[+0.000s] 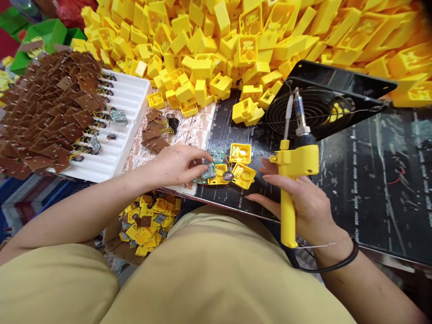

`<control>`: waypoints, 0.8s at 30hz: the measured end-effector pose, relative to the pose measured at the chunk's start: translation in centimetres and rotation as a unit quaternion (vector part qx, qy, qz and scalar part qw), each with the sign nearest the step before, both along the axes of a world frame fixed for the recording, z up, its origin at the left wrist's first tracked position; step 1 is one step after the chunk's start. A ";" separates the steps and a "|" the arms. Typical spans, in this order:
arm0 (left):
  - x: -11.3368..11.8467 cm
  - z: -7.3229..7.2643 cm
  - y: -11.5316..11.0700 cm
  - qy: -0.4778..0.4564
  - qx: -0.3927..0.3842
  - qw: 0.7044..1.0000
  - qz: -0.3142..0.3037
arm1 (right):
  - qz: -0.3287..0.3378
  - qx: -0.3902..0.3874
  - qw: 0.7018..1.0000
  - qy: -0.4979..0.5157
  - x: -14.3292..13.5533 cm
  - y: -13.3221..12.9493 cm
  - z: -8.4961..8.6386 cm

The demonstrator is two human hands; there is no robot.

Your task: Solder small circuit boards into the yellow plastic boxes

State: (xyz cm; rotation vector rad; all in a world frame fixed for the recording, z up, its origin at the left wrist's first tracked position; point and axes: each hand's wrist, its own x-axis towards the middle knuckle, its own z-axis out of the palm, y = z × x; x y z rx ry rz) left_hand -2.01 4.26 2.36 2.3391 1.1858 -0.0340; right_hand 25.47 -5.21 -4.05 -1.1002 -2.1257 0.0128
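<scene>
My left hand (182,164) pinches a small green circuit board (209,170) between thumb and fingers, over the black bench mat. Another green board (218,155) lies just beyond it. Beside the held board are open yellow housings (240,153), with a round black speaker (227,176) and thin wires among them. My right hand (297,193) has a yellow soldering gun (292,180) against its palm, the metal tip pointing away from me. The fingers of this hand stretch toward the housings, and how they hold the gun is partly hidden.
Yellow housings (199,67) are heaped along the back. A black fan (313,108) stands behind the gun. At the left, brown boards (50,108) cover a white foam tray (130,99); several more lie on patterned paper. Below the bench edge is a box of yellow parts (145,225).
</scene>
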 end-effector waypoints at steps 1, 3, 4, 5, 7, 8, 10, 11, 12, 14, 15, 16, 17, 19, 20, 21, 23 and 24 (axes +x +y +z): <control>0.1 0.3 0.0 0.015 0.044 0.999 -0.009 | -0.003 0.009 1.000 0.003 0.1 -0.2 0.2; 0.7 0.9 0.1 0.024 0.105 0.994 -0.013 | -0.012 0.027 1.000 0.012 0.4 -0.4 0.4; 1.2 1.1 0.2 0.026 0.119 0.992 -0.015 | -0.015 0.032 0.999 0.015 0.5 -0.5 0.5; 1.7 1.3 0.3 0.033 0.124 0.992 -0.019 | -0.017 0.036 0.999 0.019 0.5 -0.6 0.7; 3.1 1.6 0.6 0.068 0.118 0.990 -0.039 | -0.016 0.039 0.999 0.024 0.7 -0.7 0.9; 3.7 1.6 0.8 0.091 0.110 0.988 -0.056 | -0.015 0.038 0.999 0.026 0.7 -0.8 1.0; 4.8 1.7 1.2 0.138 0.092 0.982 -0.094 | -0.017 0.033 0.999 0.030 0.7 -1.0 1.1; 5.2 1.6 1.4 0.159 0.086 0.977 -0.112 | -0.021 0.030 0.999 0.033 0.7 -1.1 1.1; 5.5 1.6 1.5 0.176 0.082 0.973 -0.126 | -0.026 0.027 0.999 0.036 0.6 -1.2 1.2; 5.9 1.6 1.8 0.199 0.076 0.967 -0.141 | -0.032 0.020 0.999 0.038 0.6 -1.4 1.1; 6.0 1.5 1.9 0.201 0.073 0.966 -0.143 | -0.032 0.018 0.999 0.038 0.6 -1.5 1.1; 6.0 1.5 2.0 0.198 0.070 0.967 -0.141 | -0.031 0.016 0.999 0.037 0.6 -1.5 1.1; 6.0 1.4 2.0 0.191 0.068 0.970 -0.137 | -0.030 0.016 0.999 0.035 0.6 -1.5 1.1; 5.9 1.1 1.9 0.171 0.072 0.974 -0.130 | -0.031 0.019 0.999 0.030 0.6 -1.4 1.0; 5.7 1.0 1.9 0.161 0.077 0.976 -0.128 | -0.032 0.021 0.999 0.027 0.6 -1.4 1.0; 5.5 0.8 1.9 0.149 0.082 0.977 -0.126 | -0.034 0.025 0.999 0.023 0.5 -1.3 0.9; 4.9 0.5 1.9 0.113 0.083 0.983 -0.116 | -0.037 0.035 0.999 0.014 0.5 -1.1 0.9; 4.6 0.4 2.0 0.087 0.077 0.988 -0.104 | -0.038 0.041 0.998 0.009 0.4 -1.0 1.0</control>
